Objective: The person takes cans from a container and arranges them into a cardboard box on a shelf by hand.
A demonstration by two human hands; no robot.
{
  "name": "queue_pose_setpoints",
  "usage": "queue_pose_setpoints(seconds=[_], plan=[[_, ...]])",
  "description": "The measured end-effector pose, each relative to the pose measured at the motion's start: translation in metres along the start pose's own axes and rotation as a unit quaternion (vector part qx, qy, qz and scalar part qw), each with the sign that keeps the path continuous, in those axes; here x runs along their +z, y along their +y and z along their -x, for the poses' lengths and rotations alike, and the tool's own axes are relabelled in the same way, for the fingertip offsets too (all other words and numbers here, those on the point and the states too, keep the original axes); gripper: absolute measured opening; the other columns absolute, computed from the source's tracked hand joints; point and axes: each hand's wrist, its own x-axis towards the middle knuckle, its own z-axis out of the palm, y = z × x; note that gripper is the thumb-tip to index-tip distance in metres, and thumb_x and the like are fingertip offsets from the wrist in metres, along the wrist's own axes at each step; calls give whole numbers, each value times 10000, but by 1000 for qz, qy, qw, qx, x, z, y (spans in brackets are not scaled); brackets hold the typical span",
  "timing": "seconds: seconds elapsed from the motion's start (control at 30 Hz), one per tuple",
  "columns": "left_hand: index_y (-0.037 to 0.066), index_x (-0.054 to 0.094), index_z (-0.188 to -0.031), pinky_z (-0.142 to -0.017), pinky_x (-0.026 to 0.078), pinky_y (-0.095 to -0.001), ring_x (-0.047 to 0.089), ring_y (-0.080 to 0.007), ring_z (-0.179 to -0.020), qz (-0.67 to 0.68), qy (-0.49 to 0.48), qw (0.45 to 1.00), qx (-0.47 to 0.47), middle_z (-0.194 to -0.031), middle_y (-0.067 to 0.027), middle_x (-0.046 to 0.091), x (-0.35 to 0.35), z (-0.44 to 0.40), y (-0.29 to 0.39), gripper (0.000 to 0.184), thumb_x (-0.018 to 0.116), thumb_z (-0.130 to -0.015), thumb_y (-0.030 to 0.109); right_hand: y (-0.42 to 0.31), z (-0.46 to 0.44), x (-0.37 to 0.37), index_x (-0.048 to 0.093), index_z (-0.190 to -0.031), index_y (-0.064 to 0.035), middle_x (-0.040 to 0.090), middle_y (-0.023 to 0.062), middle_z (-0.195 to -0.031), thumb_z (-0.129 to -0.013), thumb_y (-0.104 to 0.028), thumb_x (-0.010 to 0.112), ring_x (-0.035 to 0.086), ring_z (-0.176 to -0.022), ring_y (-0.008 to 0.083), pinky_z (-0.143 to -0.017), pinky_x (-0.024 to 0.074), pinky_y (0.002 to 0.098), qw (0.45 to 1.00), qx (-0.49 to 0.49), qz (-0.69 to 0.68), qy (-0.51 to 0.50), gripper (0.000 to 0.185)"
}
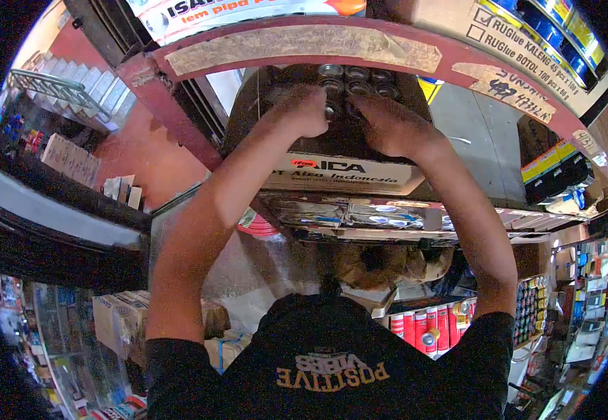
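An open cardboard box (346, 176) with "AICA" printed on its front stands on the shelf ahead of me. Inside it, several small round cans (358, 88) stand close together in dim light. Both my arms reach over the box's front edge. My left hand (307, 112) is closed, its knuckles beside the cans on their left; its fingertips are hidden. From the right, my right hand (391, 127) reaches in with curled fingers at the nearest cans. Whatever lies in either grip is too dark to make out.
A red shelf edge (304, 40) crosses above the box. Glue cartons (528, 52) sit higher up at right. Packets (374, 214) fill the shelf below, and red cans (430, 327) stand lower right. Steps (104, 80) show at far left.
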Motion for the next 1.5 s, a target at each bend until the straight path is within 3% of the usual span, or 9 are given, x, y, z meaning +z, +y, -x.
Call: queue_pose_setpoints(seconds=[0.33, 0.43, 0.53, 0.83, 1.07, 1.2, 1.3, 1.4, 1.5], plan=[[-107, 586, -1099, -859, 540, -491, 661, -449, -1000, -16, 132, 991, -8, -1040, -318, 662, 24, -11, -9, 407, 687, -740, 54, 1, 2, 5, 548, -1253, 14, 596, 267, -1202, -834, -62, 595, 577, -1144, 418, -996, 470, 482, 999, -20, 50, 6, 428], [-104, 575, -1095, -870, 530, -497, 656, -446, -1014, 13, 90, 996, 25, -1018, -311, 666, 15, -6, -11, 406, 677, -735, 54, -1, 2, 8, 545, -1259, 12, 605, 257, -1175, -828, -70, 603, 578, -1144, 408, -987, 479, 477, 994, 25, 70, -76, 443], [-97, 541, -1142, -873, 528, -501, 654, -441, -1024, -3, 14, 1000, 16, -1030, -314, 664, 13, -9, -12, 465, 674, -723, 53, -1, 6, 16, 550, -1249, 5, 612, 254, -1144, -817, -74, 604, 592, -1114, 409, -961, 494, 482, 997, -50, 57, 35, 442], [-36, 608, -1114, -905, 530, -493, 650, -409, -1063, -18, 61, 998, -26, -1093, -275, 665, 15, -5, -11, 428, 697, -724, 116, 5, -4, 27, 563, -1257, -13, 643, 261, -1092, -818, -40, 563, 634, -1030, 407, -912, 513, 489, 995, -53, 71, 36, 439], [-64, 666, -1037, -905, 535, -471, 667, -404, -1027, -15, 2, 1000, -4, -1065, -273, 680, -4, 4, -3, 365, 699, -754, 164, -4, -4, 9, 669, -1131, -41, 683, 229, -1063, -785, -23, 592, 637, -1040, 418, -940, 518, 473, 994, 50, 98, 2, 356], [-50, 694, -1006, -888, 537, -459, 678, -396, -985, -12, 57, 997, -43, -1045, -276, 680, -25, 47, 15, 310, 680, -791, 172, -48, 38, -22, 677, -1147, -47, 688, 222, -1037, -814, -17, 595, 652, -989, 405, -885, 518, 467, 991, 69, 67, 91, 345], [-3, 708, -1007, -841, 536, -460, 670, -407, -943, 87, 207, 971, 82, -1035, -264, 676, -45, 113, 32, 228, 644, -865, 163, -80, 69, -22, 687, -1116, -64, 694, 209, -1016, -894, 1, 569, 669, -916, 404, -796, 538, 424, 957, 63, -44, 279, 259], [36, 712, -1050, -842, 546, -409, 686, -366, -955, 143, 288, 924, 204, -1056, -210, 702, -41, 171, 33, 203, 641, -888, 136, -124, 110, -11, 688, -1117, -57, 704, 194, -1021, -894, -9, 598, 680, -944, 387, -818, 540, 414, 927, 30, -43, 371, 245], [17, 697, -1080, -856, 542, -386, 686, -352, -983, 178, 292, 915, 212, -1064, -195, 705, -25, 243, 31, 212, 637, -888, 85, -170, 148, 20, 686, -1095, -17, 710, 185, -1042, -902, 19, 588, 693, -964, 329, -851, 535, 386, 913, 89, -92, 387, 219]])
